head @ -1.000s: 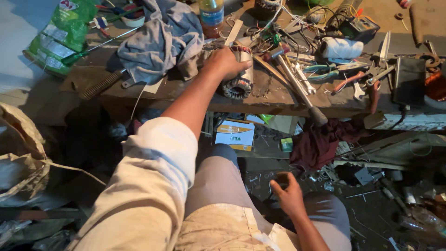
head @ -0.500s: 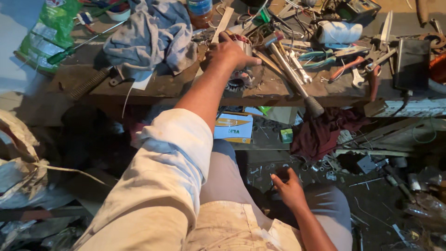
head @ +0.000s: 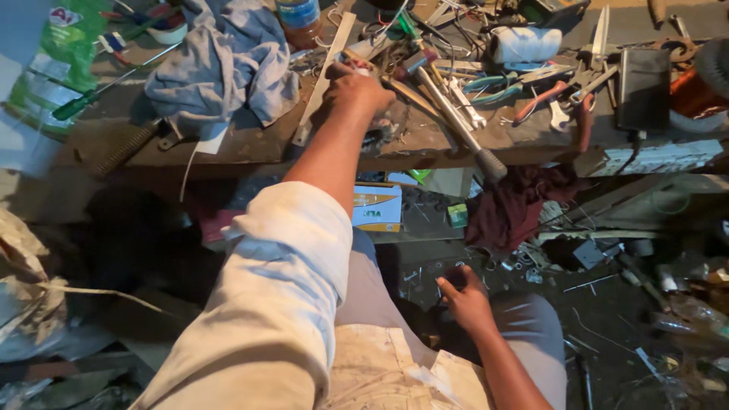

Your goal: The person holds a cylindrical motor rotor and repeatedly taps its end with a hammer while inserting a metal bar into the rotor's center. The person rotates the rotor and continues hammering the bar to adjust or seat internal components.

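My left hand (head: 357, 87) reaches onto the wooden workbench (head: 250, 144) and rests on a heap of hand tools. Its fingers curl down and are hidden behind its back, beside a pale flat strip (head: 323, 83). A dark wound coil (head: 380, 138) lies just under the wrist. A long metal tool with a black grip (head: 463, 125) lies to the right of the hand. My right hand (head: 463, 300) is low by my knee, fingers pinched on a small dark piece that is too small to name.
A grey cloth (head: 228, 61), a green-handled screwdriver (head: 83, 102) and a green bag (head: 45, 68) lie on the left. Blue-handled pliers (head: 493, 83), a white roll (head: 524, 44) and a black device (head: 643, 87) are on the right. A dark red rag (head: 516, 205) hangs off the bench, and a small box (head: 377, 206) sits below.
My left hand has moved from the coil at the bench's front edge farther back into the tool heap. My right hand has stayed by the knee.
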